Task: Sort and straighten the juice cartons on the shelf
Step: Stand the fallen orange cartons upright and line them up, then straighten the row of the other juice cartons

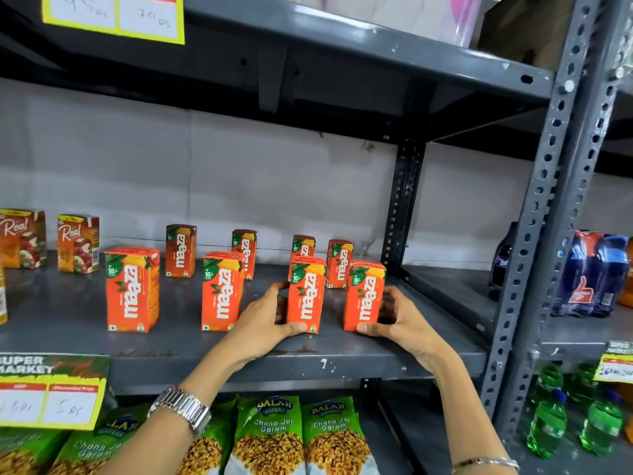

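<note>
Several orange Maaza juice cartons stand upright on the grey metal shelf. My left hand grips the front carton from its left side, thumb across its base. My right hand grips the rightmost front carton from its right side. Two more front cartons stand to the left, one at the middle and one further left. Behind them is a back row of smaller-looking Maaza cartons. Two Real juice cartons stand at the far left.
A slotted upright post bounds the shelf on the right, with wrapped soda bottles beyond it. Green Balaji snack bags fill the shelf below, and green bottles sit at lower right. Price labels hang on the shelf edge.
</note>
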`<state>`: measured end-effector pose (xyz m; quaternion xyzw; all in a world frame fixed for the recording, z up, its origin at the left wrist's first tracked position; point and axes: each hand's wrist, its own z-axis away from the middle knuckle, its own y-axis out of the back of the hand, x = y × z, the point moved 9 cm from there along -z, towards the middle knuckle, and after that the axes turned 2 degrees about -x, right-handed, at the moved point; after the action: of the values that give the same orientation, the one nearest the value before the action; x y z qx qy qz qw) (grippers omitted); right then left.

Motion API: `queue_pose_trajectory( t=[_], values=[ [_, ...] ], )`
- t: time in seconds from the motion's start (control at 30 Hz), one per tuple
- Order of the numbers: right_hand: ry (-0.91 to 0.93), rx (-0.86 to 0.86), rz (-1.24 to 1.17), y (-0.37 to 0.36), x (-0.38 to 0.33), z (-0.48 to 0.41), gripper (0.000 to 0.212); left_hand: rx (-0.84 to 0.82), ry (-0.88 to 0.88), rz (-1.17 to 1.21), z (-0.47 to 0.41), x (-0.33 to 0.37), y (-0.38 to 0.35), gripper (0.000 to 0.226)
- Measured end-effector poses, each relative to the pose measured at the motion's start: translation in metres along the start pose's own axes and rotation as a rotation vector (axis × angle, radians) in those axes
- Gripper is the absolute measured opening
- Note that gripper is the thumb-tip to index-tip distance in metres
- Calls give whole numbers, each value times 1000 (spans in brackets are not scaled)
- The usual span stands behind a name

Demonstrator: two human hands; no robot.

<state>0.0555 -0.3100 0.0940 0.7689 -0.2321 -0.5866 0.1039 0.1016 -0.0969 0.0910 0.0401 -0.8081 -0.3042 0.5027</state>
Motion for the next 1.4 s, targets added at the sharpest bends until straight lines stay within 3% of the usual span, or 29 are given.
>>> queue_pose_trajectory(
  t=[0.8,1.0,1.1,1.27,1.4],
  values=[
    [-16,-24,43,-4,4,-3,65,-4,12,-81,-2,-6,-2,77],
    [-12,-25,63,-2,0,1,75,17,-6,-72,7,6,0,79],
    [77,163,-7,15,-8,21,77,152,-126,27,40,18,13,77],
    [384,782,-184,32,-22,97,43,330,-348,69,120,23,61,53],
    [549,947,-273,-14,-56,125,44,508,-401,77,167,10,131,35]
  ],
)
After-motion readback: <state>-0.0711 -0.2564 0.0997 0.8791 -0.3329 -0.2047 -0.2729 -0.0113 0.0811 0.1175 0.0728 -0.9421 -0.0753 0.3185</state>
